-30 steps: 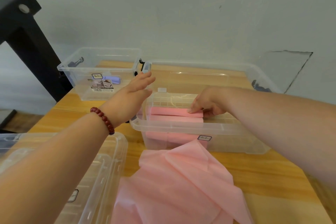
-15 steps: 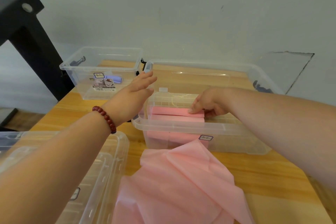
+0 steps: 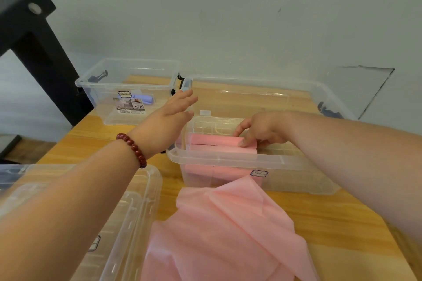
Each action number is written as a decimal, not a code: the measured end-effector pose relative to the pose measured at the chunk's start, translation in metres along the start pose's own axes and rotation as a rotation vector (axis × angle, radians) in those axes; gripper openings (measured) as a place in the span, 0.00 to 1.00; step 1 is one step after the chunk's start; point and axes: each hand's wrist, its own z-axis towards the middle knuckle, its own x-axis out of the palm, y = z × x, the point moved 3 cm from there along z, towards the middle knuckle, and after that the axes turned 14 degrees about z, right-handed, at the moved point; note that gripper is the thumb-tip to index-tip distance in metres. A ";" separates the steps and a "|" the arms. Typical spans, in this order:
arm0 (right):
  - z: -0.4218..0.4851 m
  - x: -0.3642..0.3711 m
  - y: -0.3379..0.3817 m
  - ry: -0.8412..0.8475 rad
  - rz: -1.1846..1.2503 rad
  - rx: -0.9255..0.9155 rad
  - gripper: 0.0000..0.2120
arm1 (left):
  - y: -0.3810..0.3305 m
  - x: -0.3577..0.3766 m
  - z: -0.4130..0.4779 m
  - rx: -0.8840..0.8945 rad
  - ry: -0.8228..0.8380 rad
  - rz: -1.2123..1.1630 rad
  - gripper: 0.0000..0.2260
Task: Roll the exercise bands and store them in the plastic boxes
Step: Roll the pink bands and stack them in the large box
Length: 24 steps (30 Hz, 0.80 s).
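Head view: my R hand [image 3: 260, 130] is down in the near clear box [image 3: 219, 159], fingers curled on the end of the top pink roll [image 3: 214, 140], seating it on the rolls below. L hand [image 3: 173, 116] is flat, fingers straight, holding nothing, by the box's left end; can't tell if it touches. Step, I'd say: stowing a roll. Next: let go, then grab the loose pink band [image 3: 228, 235] on the table [image 3: 331, 217] & roll it tight.

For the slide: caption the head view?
Right hand holds a rolled pink band in the clear plastic box, left hand hovers open; an unrolled pink band lies on the wooden table.
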 end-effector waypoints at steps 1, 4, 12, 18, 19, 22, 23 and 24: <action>0.001 0.000 0.001 0.012 -0.011 -0.009 0.13 | 0.000 0.000 0.000 0.002 0.000 0.003 0.20; 0.002 0.000 0.002 0.032 -0.040 -0.018 0.13 | -0.002 0.000 -0.001 0.002 -0.001 0.005 0.20; 0.007 0.000 0.000 -0.018 -0.066 -0.146 0.12 | -0.002 0.000 -0.001 0.008 0.018 0.041 0.20; 0.003 0.000 0.010 0.023 -0.358 -0.227 0.14 | -0.004 -0.001 -0.003 0.002 0.011 0.047 0.20; 0.003 0.000 0.010 0.041 -0.363 -0.223 0.15 | -0.005 -0.001 -0.003 0.000 0.010 0.054 0.20; 0.003 0.000 0.012 0.084 -0.385 -0.207 0.18 | -0.006 -0.002 -0.004 -0.003 0.012 0.076 0.20; 0.003 -0.001 0.012 0.098 -0.391 -0.199 0.19 | -0.007 -0.002 -0.004 -0.003 0.011 0.082 0.20; 0.003 -0.003 0.013 0.108 -0.398 -0.194 0.20 | -0.007 -0.003 -0.005 -0.003 0.009 0.087 0.20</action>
